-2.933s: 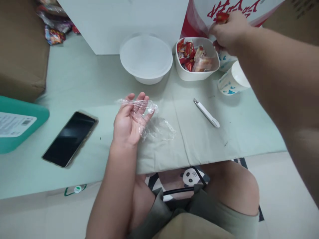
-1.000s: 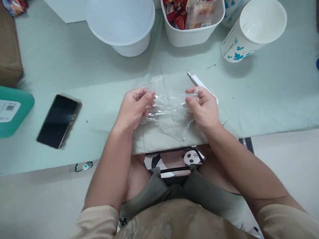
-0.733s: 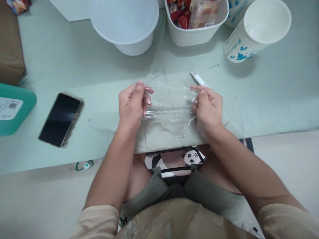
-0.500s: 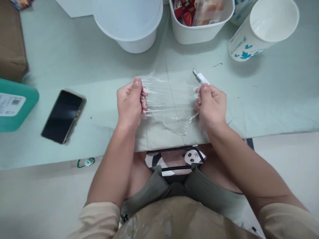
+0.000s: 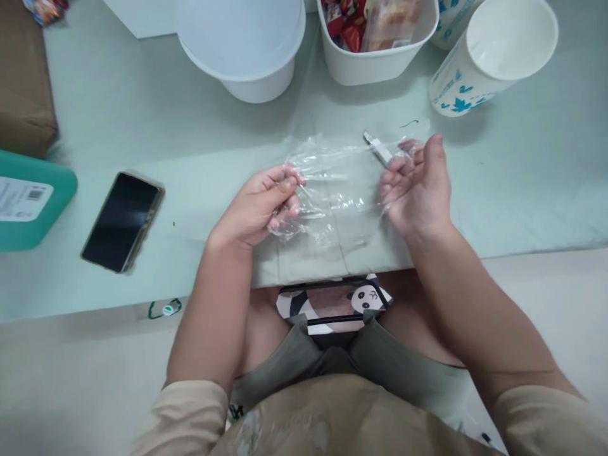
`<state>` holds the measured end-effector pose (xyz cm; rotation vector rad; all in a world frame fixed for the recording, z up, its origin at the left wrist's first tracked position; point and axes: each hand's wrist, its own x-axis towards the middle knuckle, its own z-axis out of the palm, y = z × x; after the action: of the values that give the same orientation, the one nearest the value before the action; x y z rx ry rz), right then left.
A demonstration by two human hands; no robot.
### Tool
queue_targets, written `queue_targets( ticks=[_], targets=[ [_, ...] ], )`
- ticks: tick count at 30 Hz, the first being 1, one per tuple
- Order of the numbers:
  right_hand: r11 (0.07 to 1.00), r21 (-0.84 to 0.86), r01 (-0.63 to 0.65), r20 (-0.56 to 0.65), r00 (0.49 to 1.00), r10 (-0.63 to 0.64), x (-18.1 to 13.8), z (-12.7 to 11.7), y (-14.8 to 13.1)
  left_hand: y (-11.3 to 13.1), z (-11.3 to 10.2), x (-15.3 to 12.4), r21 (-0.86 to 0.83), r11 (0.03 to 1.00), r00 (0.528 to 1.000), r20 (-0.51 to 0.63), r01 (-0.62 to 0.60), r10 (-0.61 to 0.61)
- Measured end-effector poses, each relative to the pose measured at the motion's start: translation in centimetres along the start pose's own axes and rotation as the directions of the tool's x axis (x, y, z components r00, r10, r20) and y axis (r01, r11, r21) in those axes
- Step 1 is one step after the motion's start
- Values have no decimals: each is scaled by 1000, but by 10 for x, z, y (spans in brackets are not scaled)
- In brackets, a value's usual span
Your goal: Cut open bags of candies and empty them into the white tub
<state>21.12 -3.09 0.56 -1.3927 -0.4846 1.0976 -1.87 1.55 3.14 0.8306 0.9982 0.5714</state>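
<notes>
A crinkled sheet of clear plastic film (image 5: 335,190) spans the space between my two hands above the table edge. My left hand (image 5: 270,202) pinches its left side between thumb and fingers. Palm up, my right hand (image 5: 418,180) is open, thumb raised apart from the curved fingers, with the film lying against those fingers. A small white utility knife (image 5: 379,150) with a metal tip rests on the table just left of my right fingers, partly behind the film.
Across the back stand a white round tub (image 5: 259,85), a white bin (image 5: 375,69) of wrapped snacks and a paper cup (image 5: 510,44) with blue print. To the left lie a phone (image 5: 122,221), a green container (image 5: 38,209) and a brown box (image 5: 23,95). A panda-print item (image 5: 337,307) sits on my lap.
The film was stretched taut between two closed hands and is now looser. My right hand has opened and turned palm up. My left hand has shifted slightly right and rotated.
</notes>
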Motion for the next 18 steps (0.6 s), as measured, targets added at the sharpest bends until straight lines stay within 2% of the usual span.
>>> queue_targets(
  ticks=[2,4,7,9,12,15,18],
  targets=[
    [998,4,-57,184,981,56,-9,2,1,-1,6,2,-175,984,996,-81,-43,29],
    [994,-38,-99,345,933,106,-19,4,3,-3,9,6,-308,949,991,-131,-71,32],
    [980,-115,-161,458,867,196,-25,5,9,-4,6,9,-408,910,991,-130,-73,21],
    [984,-129,-124,436,884,168,-24,5,13,-3,1,9,-458,888,997,-76,-27,-9],
    [989,-143,33,357,934,21,-17,3,18,-3,-4,6,-426,904,999,20,40,-34],
    [972,-177,152,287,953,-97,-10,0,25,-5,-5,2,-210,975,997,39,66,-60],
    [953,-199,228,210,960,-186,-4,-2,32,-4,-4,-3,-34,994,994,54,101,-99]
  ],
)
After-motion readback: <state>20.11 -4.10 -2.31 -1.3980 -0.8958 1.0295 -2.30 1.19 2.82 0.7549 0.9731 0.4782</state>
